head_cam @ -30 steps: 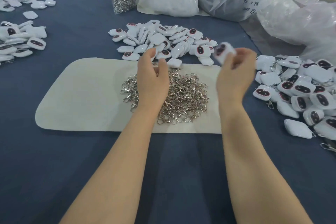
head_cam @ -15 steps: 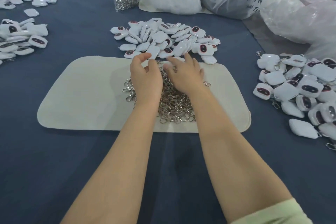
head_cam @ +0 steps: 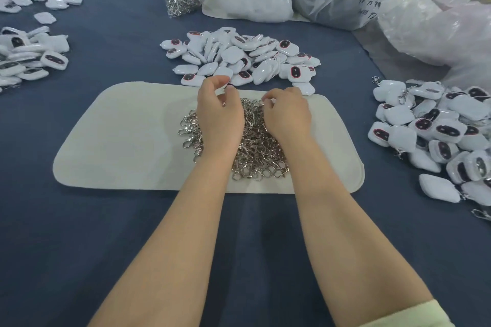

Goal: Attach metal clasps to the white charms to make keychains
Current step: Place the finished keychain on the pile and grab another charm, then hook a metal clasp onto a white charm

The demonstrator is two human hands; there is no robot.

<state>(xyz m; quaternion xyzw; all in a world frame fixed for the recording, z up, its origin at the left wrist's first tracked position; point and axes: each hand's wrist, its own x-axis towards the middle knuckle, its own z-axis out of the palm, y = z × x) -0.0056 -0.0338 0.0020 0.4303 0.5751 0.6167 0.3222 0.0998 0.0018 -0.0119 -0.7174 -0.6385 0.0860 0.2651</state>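
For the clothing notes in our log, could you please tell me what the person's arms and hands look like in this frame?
The left hand and the right hand are bare: no gloves, and no watch, band or ring shows. Both forearms are uncovered. The only clothing in view is the edge of a pale yellow-green sleeve on the right arm, at the bottom right corner.

Head-worn view, forward and down.
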